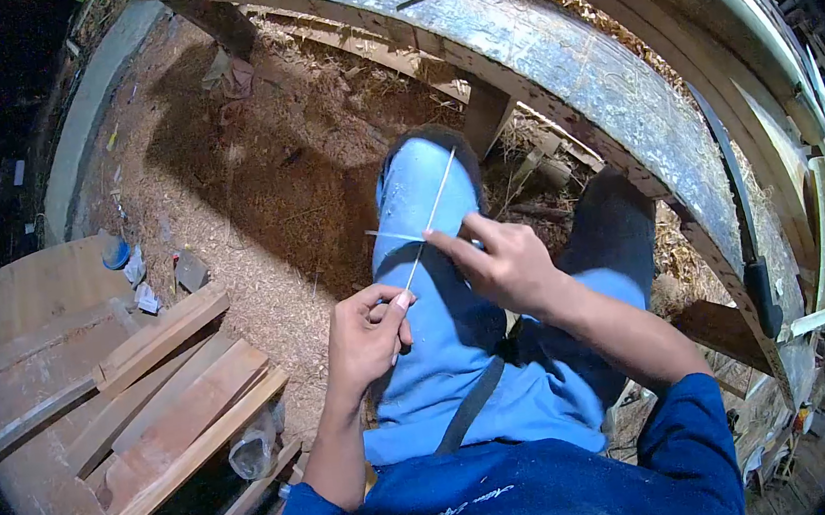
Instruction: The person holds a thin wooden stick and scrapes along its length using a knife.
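Head view: we see the left hand [363, 341] holding a thin rod [440, 192] in a narrow grip, the right hand [506, 263] pinching a pale strip [391, 235] across it.

There's a scuffed-up bench [553, 67] with a long dark blade [728, 169] lying toward its right end, black handle [765, 299] right by the near edge, plus some long pale timber [736, 83] running along the far edge. Off left, a bunch of loose planks [191, 396] sits by a plywood panel [40, 297], with a roundish blue thing [115, 252] at the panel's far right corner. Floor's [280, 337] basically all sawdust and shavings lol.
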Demonstrator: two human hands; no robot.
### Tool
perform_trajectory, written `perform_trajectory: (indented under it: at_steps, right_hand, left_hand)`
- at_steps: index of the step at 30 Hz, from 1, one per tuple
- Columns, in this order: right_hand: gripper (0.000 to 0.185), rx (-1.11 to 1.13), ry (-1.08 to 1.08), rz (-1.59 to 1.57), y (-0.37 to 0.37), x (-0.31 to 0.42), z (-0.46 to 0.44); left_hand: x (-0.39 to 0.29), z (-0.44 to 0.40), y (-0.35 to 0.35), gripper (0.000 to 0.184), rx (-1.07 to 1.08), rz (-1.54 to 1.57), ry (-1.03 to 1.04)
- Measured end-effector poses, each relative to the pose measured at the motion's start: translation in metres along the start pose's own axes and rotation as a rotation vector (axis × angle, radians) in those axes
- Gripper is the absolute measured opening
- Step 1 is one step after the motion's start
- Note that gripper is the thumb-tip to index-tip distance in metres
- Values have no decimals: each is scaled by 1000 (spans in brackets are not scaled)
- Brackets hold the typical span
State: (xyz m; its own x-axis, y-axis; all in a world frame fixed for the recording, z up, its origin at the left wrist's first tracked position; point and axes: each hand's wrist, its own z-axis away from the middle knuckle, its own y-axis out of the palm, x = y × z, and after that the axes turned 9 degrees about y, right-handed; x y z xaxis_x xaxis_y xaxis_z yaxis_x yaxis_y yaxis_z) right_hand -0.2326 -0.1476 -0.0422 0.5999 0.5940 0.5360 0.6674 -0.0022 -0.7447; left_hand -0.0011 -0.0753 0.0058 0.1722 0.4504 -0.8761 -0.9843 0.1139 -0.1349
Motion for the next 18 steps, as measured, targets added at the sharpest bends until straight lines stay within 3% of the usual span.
perform_trajectory:
  at_steps: [6, 10, 12, 15, 18]
  right_hand:
    - [45, -103, 249, 155, -4, -31, -24]
    - [56, 38, -100, 64, 1, 2, 4]
    - [56, 63, -47, 38, 3, -2, 5]
    - [57, -71, 231, 155, -6, -33, -25]
    - [52, -32, 132, 129, -5, -25, -20]
  left_hand:
    - [2, 1, 4, 21, -13, -13, 9]
    - [4, -3, 5, 21, -43, 19, -8]
    - [3, -3, 4, 20, -37, 15, 0]
    - [3, 1, 3, 18, -29, 26, 0]
    - [3, 0, 6, 17, -35, 32, 5]
